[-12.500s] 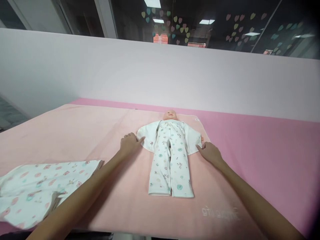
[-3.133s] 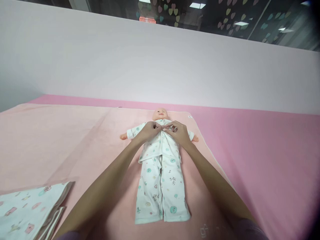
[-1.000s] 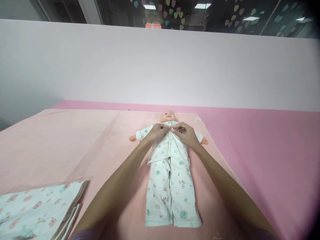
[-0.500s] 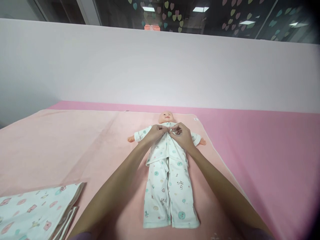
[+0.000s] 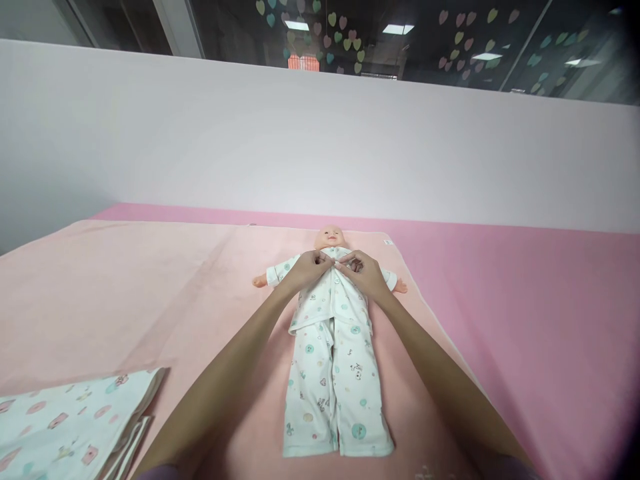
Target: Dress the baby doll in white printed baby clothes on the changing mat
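Note:
A baby doll (image 5: 331,237) lies on its back with its arms spread, head toward the wall. It wears a white printed pajama top (image 5: 320,307) and matching pants (image 5: 309,393). At the chest, my left hand (image 5: 311,268) pinches the top's front edge. Facing it, my right hand (image 5: 365,272) also pinches the front edge, thumb and index finger close to the left fingertips. The button between the fingertips is mostly hidden. Lower on the front opening, a small button (image 5: 337,281) shows.
A peach blanket (image 5: 200,287) lies under the doll on a pink mat (image 5: 525,320). At the lower left is a folded printed cloth (image 5: 65,427). A white wall (image 5: 320,140) rises behind, with dark windows above it bearing heart stickers.
Both hands stay at the doll's chest, and the fingertips have come closer together over the front edge. The whole view has shifted slightly.

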Tool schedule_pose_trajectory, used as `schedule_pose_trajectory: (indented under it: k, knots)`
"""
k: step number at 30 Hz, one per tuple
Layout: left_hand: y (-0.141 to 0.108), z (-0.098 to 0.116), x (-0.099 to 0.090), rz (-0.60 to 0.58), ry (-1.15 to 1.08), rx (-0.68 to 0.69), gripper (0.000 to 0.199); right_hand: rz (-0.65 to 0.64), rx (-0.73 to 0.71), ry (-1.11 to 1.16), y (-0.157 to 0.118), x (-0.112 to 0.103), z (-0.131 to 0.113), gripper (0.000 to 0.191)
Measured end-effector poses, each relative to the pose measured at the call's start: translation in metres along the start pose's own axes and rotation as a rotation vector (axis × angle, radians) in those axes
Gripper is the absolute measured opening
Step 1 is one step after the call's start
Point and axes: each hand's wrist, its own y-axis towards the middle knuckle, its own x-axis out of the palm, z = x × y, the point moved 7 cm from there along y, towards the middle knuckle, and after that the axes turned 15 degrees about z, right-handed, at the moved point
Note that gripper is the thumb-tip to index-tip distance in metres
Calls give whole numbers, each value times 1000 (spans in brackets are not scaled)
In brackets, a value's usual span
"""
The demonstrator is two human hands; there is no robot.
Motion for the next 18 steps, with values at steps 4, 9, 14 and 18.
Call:
schedule_pose_trajectory:
  k: [4,9,14,18]
  knots:
    - [2,-4,1,44,42,19,32,-122,73,-20,1,0,3,30]
    - [15,-3,-4,143,106,128,28,-85,-63,-111,29,-1,-2,25]
    - [33,9,-10,158,183,413,24,-304,-62,-224,56,17,6,25]
    - [40,7,-6,168,237,450,19,-239,9,-145,62,19,18,25]
